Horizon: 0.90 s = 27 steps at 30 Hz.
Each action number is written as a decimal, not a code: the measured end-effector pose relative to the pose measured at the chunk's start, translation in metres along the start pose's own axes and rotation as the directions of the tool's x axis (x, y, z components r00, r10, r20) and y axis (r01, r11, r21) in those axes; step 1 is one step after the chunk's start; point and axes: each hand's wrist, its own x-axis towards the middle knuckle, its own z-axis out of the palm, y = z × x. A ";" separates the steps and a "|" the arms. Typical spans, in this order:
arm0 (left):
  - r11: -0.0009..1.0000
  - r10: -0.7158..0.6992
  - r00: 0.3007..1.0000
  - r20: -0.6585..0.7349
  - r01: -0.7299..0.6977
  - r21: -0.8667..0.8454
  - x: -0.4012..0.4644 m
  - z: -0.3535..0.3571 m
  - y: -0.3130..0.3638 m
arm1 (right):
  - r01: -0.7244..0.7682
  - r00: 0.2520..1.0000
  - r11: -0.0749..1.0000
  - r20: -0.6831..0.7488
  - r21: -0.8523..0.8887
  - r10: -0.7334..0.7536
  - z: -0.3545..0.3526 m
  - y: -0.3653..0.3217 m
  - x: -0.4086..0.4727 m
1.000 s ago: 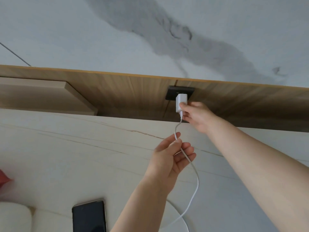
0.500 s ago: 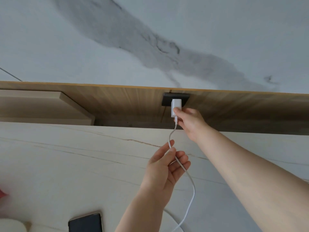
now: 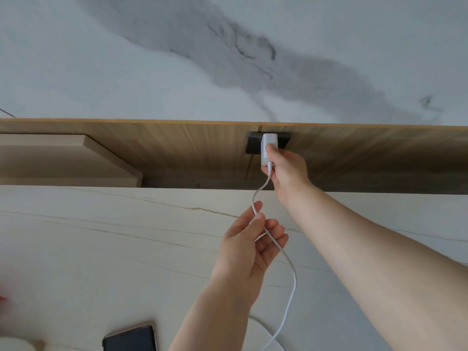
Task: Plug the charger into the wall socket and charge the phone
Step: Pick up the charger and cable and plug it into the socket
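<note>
Phone (image 3: 129,338) lies face-up below & left of left hand (image 3: 249,245). Left hand half-curled, thumb + forefinger pinching white cable (image 3: 291,295). Beyond it, right hand (image 3: 286,171) grips charger (image 3: 269,148), pressed vs black wall socket (image 3: 253,145) in wood panel (image 3: 177,148)

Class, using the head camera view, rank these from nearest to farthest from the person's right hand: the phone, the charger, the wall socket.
1. charger: held in the right hand.
2. wall socket: just behind the charger, in the wood panel.
3. phone: far below-left, at the bottom edge.
</note>
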 end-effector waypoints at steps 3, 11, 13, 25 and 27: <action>1.000 0.009 1.000 -0.015 -0.009 0.005 0.003 0.000 0.001 | 0.014 1.000 0.999 0.011 -0.046 -0.014 -0.001 -0.002 0.003; 1.000 0.001 0.999 -0.032 0.000 0.027 0.001 0.000 0.001 | 0.039 0.999 0.986 0.042 -0.160 -0.033 -0.007 -0.011 -0.004; 0.998 0.003 0.999 -0.042 0.000 0.066 -0.002 0.000 -0.001 | 0.025 0.997 0.987 0.073 -0.159 -0.013 -0.008 -0.013 -0.008; 0.999 0.036 0.991 0.126 -0.040 0.025 -0.050 -0.001 -0.007 | -0.207 0.892 0.977 0.402 -0.042 0.206 -0.084 0.010 -0.146; 0.998 0.062 0.996 0.070 -0.059 -0.035 -0.060 0.002 -0.003 | -0.242 0.858 0.968 0.452 -0.063 0.244 -0.101 0.022 -0.180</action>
